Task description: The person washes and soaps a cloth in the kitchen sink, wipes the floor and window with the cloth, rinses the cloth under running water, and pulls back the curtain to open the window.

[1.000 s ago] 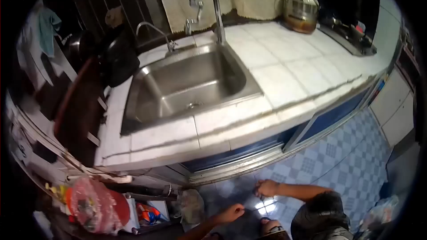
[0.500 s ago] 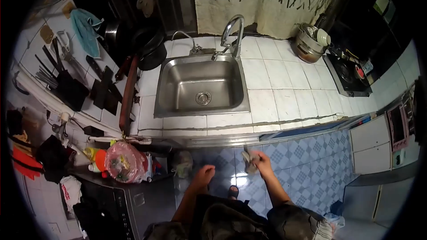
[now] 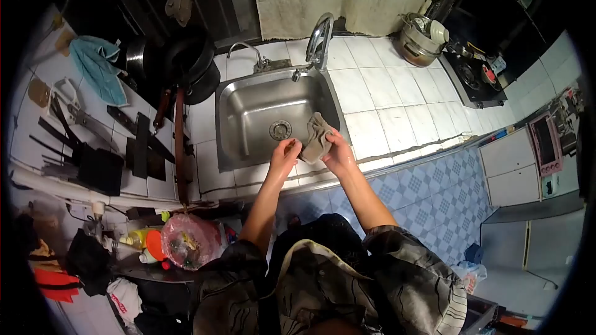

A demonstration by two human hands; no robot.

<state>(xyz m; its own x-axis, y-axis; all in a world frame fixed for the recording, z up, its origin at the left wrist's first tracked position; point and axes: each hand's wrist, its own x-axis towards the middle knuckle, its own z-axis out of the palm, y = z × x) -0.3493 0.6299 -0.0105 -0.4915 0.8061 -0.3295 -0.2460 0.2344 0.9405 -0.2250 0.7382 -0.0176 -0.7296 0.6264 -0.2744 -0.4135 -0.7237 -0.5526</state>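
Note:
A wrung, grey-beige cloth [image 3: 318, 139] hangs in folds above the sink's front right corner. My right hand [image 3: 339, 155] is closed on its right side, thumb and fingers pinching the fabric. Close by on the left, my left hand [image 3: 285, 158] has its fingers curled in beside the cloth's lower edge. Whether those fingers grip anything is hidden. Below both hands lies the steel sink [image 3: 248, 152], with its round drain [image 3: 280, 130] showing. The curved chrome faucet [image 3: 323, 40] stands at the back rim.
A pot with bowls [image 3: 420, 43] sits at the counter's back right, before a stove [image 3: 475, 84]. Knives and a dark holder [image 3: 99, 164] stand on the left, near black pans [image 3: 198, 68]. A pink plastic-lined container [image 3: 192, 242] is lower left.
Both hands have come up from over the floor to the sink's front edge. The cloth has risen with my right hand, and the hands are now closer together.

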